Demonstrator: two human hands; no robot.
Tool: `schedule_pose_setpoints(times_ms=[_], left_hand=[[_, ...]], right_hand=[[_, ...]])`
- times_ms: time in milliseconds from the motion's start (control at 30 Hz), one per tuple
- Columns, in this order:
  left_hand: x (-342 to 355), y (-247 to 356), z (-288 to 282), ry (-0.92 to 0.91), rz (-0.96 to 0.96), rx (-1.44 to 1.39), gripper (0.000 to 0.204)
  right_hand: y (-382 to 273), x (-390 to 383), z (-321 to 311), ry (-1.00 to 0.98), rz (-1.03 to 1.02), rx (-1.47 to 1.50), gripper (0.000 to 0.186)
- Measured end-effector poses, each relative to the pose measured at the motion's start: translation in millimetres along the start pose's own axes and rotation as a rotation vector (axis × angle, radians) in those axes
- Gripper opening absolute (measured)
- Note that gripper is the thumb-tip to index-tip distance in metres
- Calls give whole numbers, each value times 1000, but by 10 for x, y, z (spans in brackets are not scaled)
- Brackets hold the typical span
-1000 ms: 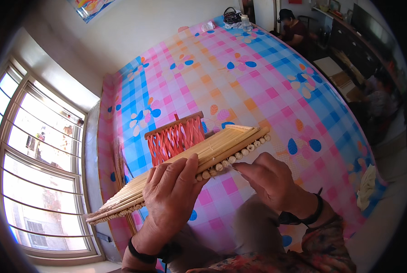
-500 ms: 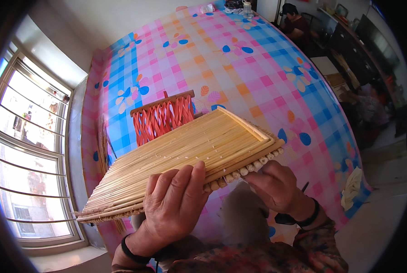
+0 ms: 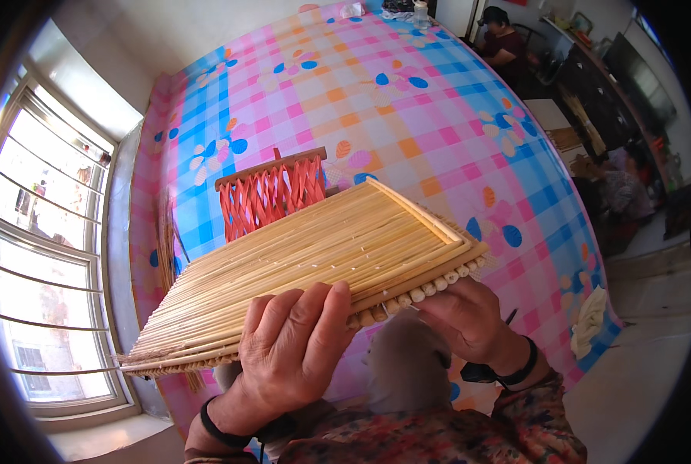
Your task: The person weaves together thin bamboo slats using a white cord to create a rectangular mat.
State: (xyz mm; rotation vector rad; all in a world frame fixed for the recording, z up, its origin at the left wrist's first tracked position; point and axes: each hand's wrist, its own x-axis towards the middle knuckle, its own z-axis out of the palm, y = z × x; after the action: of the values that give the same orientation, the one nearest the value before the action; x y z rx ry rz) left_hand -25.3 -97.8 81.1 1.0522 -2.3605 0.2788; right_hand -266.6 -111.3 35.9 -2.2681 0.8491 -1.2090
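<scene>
A stiff panel of pale yellow plant stalks (image 3: 284, 271), laid side by side, is tilted in front of me, with thicker stalks framing its right and near edges. My left hand (image 3: 295, 348) is closed on its near edge, fingers lying over the top face and thumb out of sight. At the near right edge, by the row of cut round stalk ends (image 3: 438, 284), my right hand (image 3: 465, 317) is pinched under the rim. Something thin and pale, perhaps thread, shows close to its fingertips; most of it is hidden.
Behind the panel stands a wooden-barred frame (image 3: 272, 193) strung with red bands. A plaid flowered sheet (image 3: 407, 147) spreads underneath. A barred window (image 3: 48, 263) is on the left, a pale crumpled cloth (image 3: 587, 321) on the right. Another person (image 3: 506, 46) sits at the far right.
The view has shifted slightly, so the background sits a little farther left. Both hands keep their places on the panel; my right fingers have moved slightly under the rim.
</scene>
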Motion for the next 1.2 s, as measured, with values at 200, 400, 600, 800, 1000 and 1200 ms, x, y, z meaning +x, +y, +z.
schedule_pose_setpoints(times_ms=[200,400,600,800,1000,1200], left_hand=[[-20,33,-50,-3,0,-4,36],[-28,54,0,10,23,23,31],[-14,105,10,19,59,51,27],[-116,154,63,12,116,75,22],[-286,298,138,23,151,91,18],[-298,293,111,4,174,91,15]], right_hand=[[-12,-31,23,1,7,64,31],[-45,-115,7,-30,66,56,32],[-76,-205,115,87,82,29,30],[-106,-262,62,42,79,-26,27],[-119,-593,154,35,116,-4,23],[-28,-677,259,107,68,35,19]])
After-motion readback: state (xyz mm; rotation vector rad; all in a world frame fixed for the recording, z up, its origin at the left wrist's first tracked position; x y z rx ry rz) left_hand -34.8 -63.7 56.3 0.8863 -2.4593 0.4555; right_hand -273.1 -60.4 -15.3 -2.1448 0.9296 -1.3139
